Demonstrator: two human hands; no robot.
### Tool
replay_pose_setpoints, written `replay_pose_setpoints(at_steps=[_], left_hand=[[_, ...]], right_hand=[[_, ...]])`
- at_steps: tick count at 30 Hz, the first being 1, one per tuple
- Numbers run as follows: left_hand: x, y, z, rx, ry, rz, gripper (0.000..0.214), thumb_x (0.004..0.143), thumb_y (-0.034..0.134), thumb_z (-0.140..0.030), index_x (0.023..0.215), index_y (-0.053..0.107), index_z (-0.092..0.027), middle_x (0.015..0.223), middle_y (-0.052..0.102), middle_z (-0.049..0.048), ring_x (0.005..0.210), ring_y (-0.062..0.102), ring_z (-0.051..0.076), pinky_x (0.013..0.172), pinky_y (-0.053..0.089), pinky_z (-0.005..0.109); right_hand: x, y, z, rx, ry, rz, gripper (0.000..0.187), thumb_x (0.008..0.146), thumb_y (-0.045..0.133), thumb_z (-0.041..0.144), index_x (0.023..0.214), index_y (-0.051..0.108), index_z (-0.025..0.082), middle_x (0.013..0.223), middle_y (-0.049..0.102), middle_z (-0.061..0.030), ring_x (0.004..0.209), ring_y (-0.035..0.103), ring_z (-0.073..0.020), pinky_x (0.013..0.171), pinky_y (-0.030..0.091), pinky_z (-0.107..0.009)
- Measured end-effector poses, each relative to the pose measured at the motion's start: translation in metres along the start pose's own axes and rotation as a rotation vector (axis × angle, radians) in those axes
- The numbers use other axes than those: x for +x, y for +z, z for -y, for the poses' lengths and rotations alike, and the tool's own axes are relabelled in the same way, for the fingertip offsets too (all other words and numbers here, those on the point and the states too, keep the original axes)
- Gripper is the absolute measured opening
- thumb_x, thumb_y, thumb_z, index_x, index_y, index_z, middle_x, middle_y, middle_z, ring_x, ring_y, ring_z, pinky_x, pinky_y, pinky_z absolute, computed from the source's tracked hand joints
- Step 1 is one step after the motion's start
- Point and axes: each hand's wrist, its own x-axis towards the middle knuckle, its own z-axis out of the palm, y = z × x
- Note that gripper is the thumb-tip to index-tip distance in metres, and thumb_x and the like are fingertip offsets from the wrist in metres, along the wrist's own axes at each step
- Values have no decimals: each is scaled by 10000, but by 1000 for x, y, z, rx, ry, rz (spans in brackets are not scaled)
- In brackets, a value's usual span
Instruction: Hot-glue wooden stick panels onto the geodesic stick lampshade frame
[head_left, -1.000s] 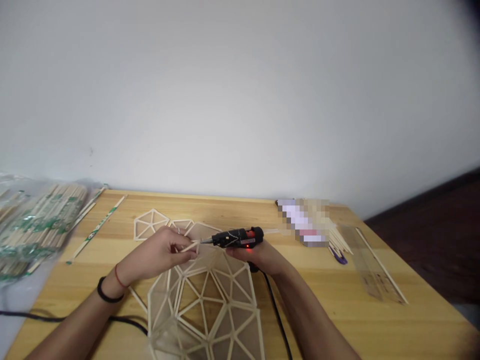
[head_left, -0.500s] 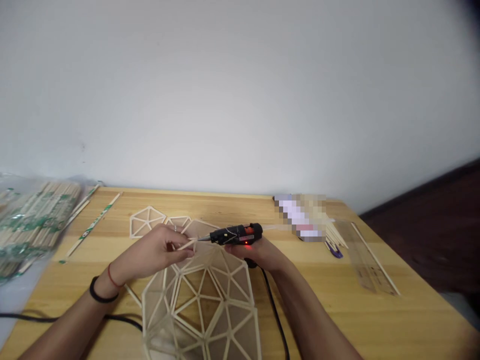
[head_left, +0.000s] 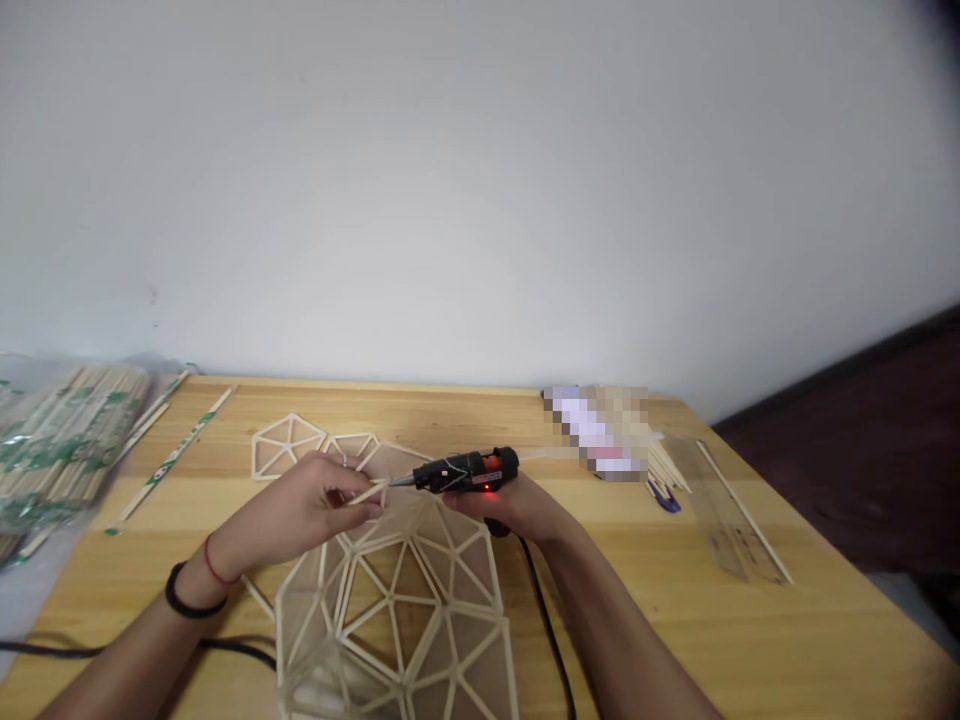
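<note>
My left hand (head_left: 322, 500) pinches a short wooden stick (head_left: 369, 492) between thumb and fingers. Wrapped round the black hot glue gun (head_left: 465, 471), my right hand (head_left: 525, 508) holds it level, a red light glowing on its side. The metal nozzle (head_left: 401, 481) points left and meets, or nearly meets, the end of the stick. Just below both hands stands a dome-like frame (head_left: 397, 600) of glued sticks in triangles, partly covered with thin pale sheet. Behind my left hand lies a flat stick pentagon (head_left: 289, 447) with spokes, and a second small frame (head_left: 352, 443) partly hidden.
At the left lies a plastic bag of wrapped chopsticks (head_left: 75, 440), with a single wrapped chopstick (head_left: 176, 460) beside it. Loose sticks (head_left: 667, 465), a purple-handled tool (head_left: 664, 498) and a clear ruler (head_left: 720, 515) lie at the right. A black cord (head_left: 551, 630) runs down from the glue gun.
The whole view has shifted slightly, so things appear a little further left. Both hands keep their holds, with the nozzle still at the stick's end.
</note>
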Motion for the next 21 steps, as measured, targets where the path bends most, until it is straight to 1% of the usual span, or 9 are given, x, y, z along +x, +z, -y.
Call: replay_pose_setpoints(at_steps=[5, 10, 15, 21], left_hand=[[0, 0, 1, -6, -13, 11, 417, 967, 555, -412, 643, 557, -150, 629, 450, -40, 614, 388, 100, 572, 295, 231], [-1, 0, 1, 19, -22, 9, 409, 964, 553, -407, 653, 589, -145, 629, 476, -31, 622, 413, 105, 581, 307, 232], [1, 1, 5, 6, -26, 10, 421, 966, 554, -426, 656, 593, -144, 633, 485, -32, 620, 414, 103, 577, 313, 232], [-1, 1, 4, 24, -19, 12, 435, 971, 557, -421, 634, 573, -146, 614, 458, -39, 600, 399, 97, 555, 310, 225]], right_hand=[[-2, -1, 3, 1, -25, -12, 260, 691, 795, 366, 836, 685, 180, 711, 577, 27, 666, 469, -131, 639, 390, -266], [-3, -2, 4, 31, -37, -44, 253, 685, 820, 354, 821, 692, 183, 747, 612, 19, 698, 507, -136, 666, 411, -265], [-2, -3, 0, 27, -15, -46, 247, 695, 815, 381, 771, 702, 174, 708, 609, 15, 676, 504, -137, 654, 416, -273], [-3, -3, 2, 16, 6, -74, 312, 685, 827, 410, 887, 761, 181, 783, 681, -7, 747, 576, -175, 723, 463, -304]])
